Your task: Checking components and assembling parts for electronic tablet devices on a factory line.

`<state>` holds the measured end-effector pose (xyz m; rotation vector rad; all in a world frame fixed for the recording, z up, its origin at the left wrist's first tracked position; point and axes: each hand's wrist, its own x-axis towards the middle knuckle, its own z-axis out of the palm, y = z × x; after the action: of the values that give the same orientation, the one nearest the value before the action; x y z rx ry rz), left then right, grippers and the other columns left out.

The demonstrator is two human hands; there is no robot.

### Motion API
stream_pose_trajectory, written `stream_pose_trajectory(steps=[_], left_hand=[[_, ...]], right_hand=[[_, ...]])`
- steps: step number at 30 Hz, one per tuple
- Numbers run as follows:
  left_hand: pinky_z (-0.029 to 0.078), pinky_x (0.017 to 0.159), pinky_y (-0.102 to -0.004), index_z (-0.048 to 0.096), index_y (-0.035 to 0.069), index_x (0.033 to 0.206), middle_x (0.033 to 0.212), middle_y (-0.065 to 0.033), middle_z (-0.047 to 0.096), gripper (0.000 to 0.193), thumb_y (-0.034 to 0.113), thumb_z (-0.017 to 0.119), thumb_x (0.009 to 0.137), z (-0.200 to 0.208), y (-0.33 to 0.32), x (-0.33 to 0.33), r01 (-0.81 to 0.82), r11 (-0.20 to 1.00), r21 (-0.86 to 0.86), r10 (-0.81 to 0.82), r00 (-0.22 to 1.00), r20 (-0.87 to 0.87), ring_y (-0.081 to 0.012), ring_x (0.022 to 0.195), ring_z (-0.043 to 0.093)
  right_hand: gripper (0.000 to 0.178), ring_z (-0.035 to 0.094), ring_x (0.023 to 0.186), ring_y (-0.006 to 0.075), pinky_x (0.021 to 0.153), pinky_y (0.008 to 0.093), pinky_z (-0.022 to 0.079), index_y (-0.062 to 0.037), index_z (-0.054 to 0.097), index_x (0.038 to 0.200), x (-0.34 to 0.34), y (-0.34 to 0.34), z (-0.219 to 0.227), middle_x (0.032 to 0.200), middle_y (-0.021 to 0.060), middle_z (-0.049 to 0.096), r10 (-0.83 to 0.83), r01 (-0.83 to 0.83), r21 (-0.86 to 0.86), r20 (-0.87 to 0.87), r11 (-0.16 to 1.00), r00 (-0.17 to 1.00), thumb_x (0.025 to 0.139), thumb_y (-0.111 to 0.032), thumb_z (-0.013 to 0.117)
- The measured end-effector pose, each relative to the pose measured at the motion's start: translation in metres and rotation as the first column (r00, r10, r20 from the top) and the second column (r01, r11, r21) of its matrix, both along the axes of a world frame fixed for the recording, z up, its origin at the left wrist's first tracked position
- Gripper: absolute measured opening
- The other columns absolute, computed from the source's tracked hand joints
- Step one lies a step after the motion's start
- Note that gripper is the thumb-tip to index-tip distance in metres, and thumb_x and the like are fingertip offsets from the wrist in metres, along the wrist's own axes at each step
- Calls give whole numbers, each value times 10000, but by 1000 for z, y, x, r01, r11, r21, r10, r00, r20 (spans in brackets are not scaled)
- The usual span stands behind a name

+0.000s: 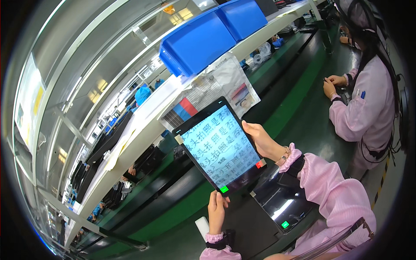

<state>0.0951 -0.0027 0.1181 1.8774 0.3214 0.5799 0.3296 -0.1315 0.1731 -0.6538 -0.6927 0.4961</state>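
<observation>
Operator: Where is the tablet, and how do your instructions describe my hands?

Guide: You have the tablet (pixel 219 145) raised and tilted over the dark mat (pixel 247 229), its lit screen facing you. Your right hand (pixel 264 142) grasps the right edge, thumb at the front; its other fingers are largely hidden behind. Your left hand (pixel 216 212) grasps the lower left corner; its exact finger layout cannot be told.

Operator: How should I expect it to handle?

Guide: Treat it as a thin, stiff plate, probably light enough for two hands. The glass is likely slippery and fragile; a bend or a knock on a corner could crack it. Take hold by the black border at opposite edges, and keep your fingertips off the lit area, the green square (pixel 224 189) and the red square (pixel 260 164).

Operator: What lies below it?

Guide: A black glossy slab (pixel 277 201), near your right forearm. You cannot judge the gap from this view, so avoid lowering the tablet onto it.
</observation>
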Motion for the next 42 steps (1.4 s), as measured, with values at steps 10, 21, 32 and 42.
stream_pose_trajectory(steps=[10, 21, 32, 42], left_hand=[[362, 560, -204, 528, 11, 928, 724, 4, 536, 249, 243, 456, 979, 0, -8, -3, -22, 999, -31, 21, 1000, -17, -46, 612, 434], [334, 528, -179, 535, -3, 972, 704, 19, 523, 195, 190, 536, 944, -2, -9, -3, -51, 994, -97, 49, 999, -24, -26, 603, 428], [303, 526, -191, 521, 1, 935, 666, 22, 467, 193, 192, 505, 961, 4, -17, 3, -73, 992, -107, 69, 997, -42, -41, 587, 388], [297, 498, -180, 523, 12, 873, 671, 27, 496, 192, 190, 537, 945, -7, -12, 5, -61, 992, -109, 61, 998, -9, -16, 573, 401]], right_hand=[[416, 583, 877, 100, 820, 256, 460, 39, 593, 1064, -2, -5, 1, 1006, 72, 637, -14, 14, -19, -16, 1000, 1000, 995, -325, 404], [415, 575, 864, 98, 815, 262, 455, 36, 605, 1042, -2, -6, 1, 982, 61, 642, -11, 11, -4, -13, 1000, 1000, 995, -323, 404], [412, 575, 867, 98, 818, 265, 456, 35, 609, 1036, 5, -4, 0, 981, 60, 643, 12, -13, -30, -25, 999, 1000, 995, -320, 404], [396, 593, 845, 99, 781, 259, 487, 33, 601, 1046, 7, -1, -1, 969, 65, 640, 44, -44, -28, -20, 999, 999, 1001, -299, 391]])
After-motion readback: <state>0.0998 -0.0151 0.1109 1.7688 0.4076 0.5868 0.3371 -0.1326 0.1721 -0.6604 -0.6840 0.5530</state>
